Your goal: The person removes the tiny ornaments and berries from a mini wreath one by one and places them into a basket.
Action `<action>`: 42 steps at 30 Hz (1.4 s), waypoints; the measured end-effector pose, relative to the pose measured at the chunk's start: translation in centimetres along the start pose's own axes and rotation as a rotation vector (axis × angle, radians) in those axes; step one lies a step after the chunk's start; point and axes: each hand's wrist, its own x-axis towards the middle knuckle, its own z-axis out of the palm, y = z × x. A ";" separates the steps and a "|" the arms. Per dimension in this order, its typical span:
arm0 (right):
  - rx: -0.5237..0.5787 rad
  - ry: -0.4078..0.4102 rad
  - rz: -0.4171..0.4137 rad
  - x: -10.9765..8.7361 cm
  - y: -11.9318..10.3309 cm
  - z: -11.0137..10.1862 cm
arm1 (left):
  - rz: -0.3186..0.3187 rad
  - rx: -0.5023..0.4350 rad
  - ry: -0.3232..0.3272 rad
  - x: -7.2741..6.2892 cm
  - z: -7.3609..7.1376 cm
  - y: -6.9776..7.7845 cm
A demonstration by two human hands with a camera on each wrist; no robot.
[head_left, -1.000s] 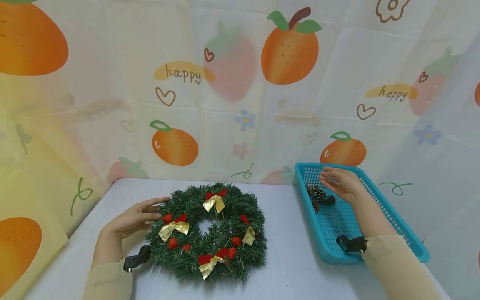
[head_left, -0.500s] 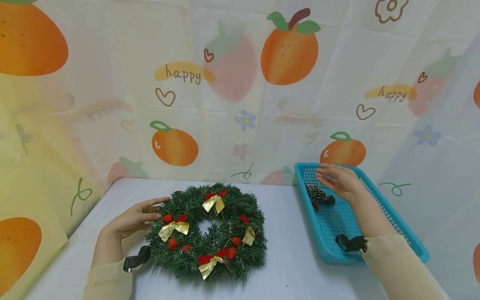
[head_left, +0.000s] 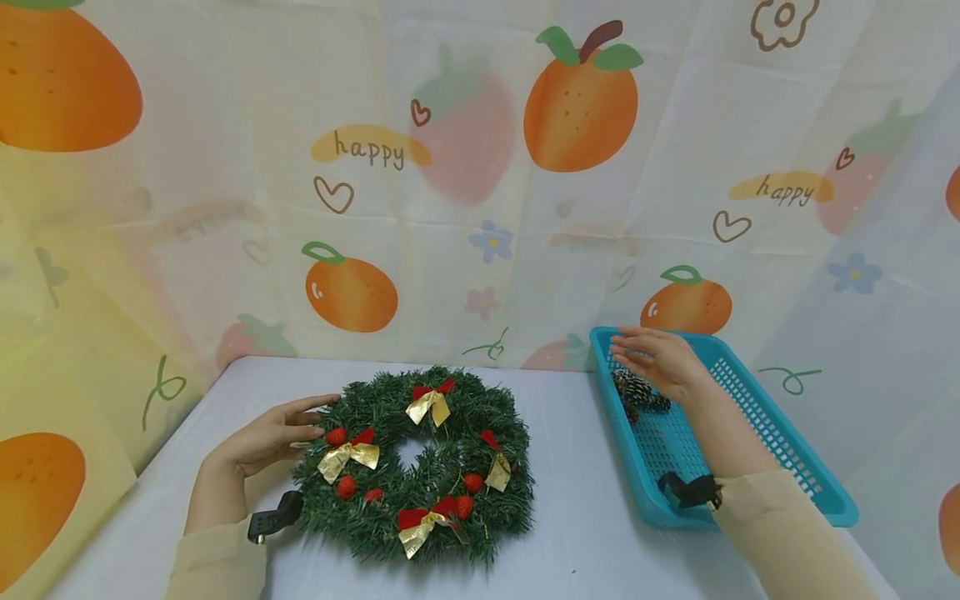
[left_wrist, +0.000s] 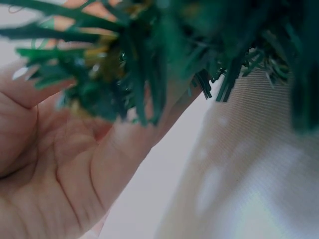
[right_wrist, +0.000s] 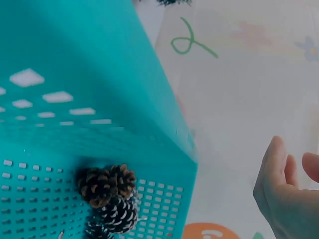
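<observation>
A green Christmas wreath lies on the table, dressed with red and gold bows and small red berries. At its left edge, my left hand touches the greenery with fairly straight fingers; in the left wrist view, sprigs hide the fingertips of that hand. Over the far part of a blue plastic basket hovers my right hand, fingers loosely extended and holding nothing. Several pine cones with pale-tipped scales sit in the basket below it; they show more plainly as clustered pine cones in the right wrist view.
A white cloth covers the table. Behind it hangs a fruit-printed curtain, close to the table's back edge and the basket's far end. Both wrists carry small black cameras, the right camera being above the basket.
My right hand has shifted left over the basket, towards the pine cones, and now partly covers them. The left hand and the wreath stay where they were.
</observation>
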 end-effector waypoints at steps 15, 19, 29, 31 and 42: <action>-0.035 -0.040 -0.009 0.0 0.5 2.0 | 0.002 0.000 -0.008 0.1 0.0 -0.2; -0.055 -0.040 -0.007 0.1 0.5 2.8 | -0.001 0.002 -0.006 0.1 0.0 -0.2; -0.088 -0.067 -0.017 0.6 1.4 5.0 | 0.004 -0.009 -0.002 0.1 0.0 -0.2; -0.101 -0.070 -0.018 0.7 1.5 5.4 | 0.003 -0.014 -0.004 0.1 0.0 -0.2; -0.099 -0.127 -0.014 1.5 2.3 8.0 | 0.004 -0.004 -0.010 0.2 -0.1 -0.3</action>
